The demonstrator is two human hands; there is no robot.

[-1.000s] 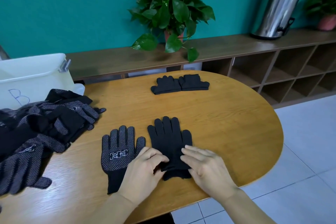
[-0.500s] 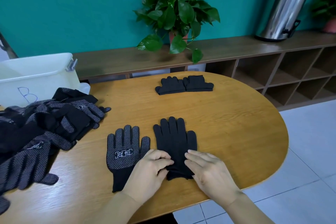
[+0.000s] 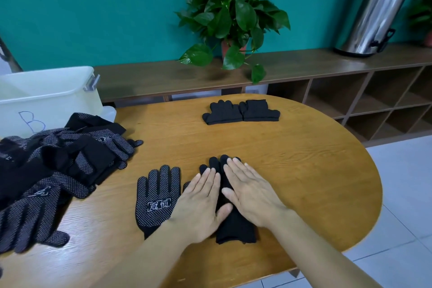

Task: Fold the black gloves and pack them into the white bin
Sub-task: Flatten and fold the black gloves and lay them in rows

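Left hand: the left hand (image 3: pixel 203 203) lies flat, fingers straight and close together, palm down on the left half of the plain black glove (image 3: pixel 233 229).
Right hand: the right hand (image 3: pixel 251 192) lies flat as well, fingers straight, pressing the right half of that glove; the two thumbs nearly meet over its middle.
Plain black glove: flat on the wooden table (image 3: pixel 304 170), its fingertips showing past the hands, its cuff toward the person.
Dotted glove: a dotted glove (image 3: pixel 157 196) with a white label lies flat just left of the left hand, fingers pointing away.
Folded pair: a folded pair of gloves (image 3: pixel 240 112) rests at the far side of the table.
Glove heap: a heap of dotted gloves (image 3: pixel 58 170) lies at the left edge.
White bin: the white bin (image 3: pixel 46 96), marked B, stands behind the heap.
Background: a potted plant (image 3: pixel 231 14) and a steel urn (image 3: pixel 376 14) stand on the shelf unit (image 3: pixel 327 65).
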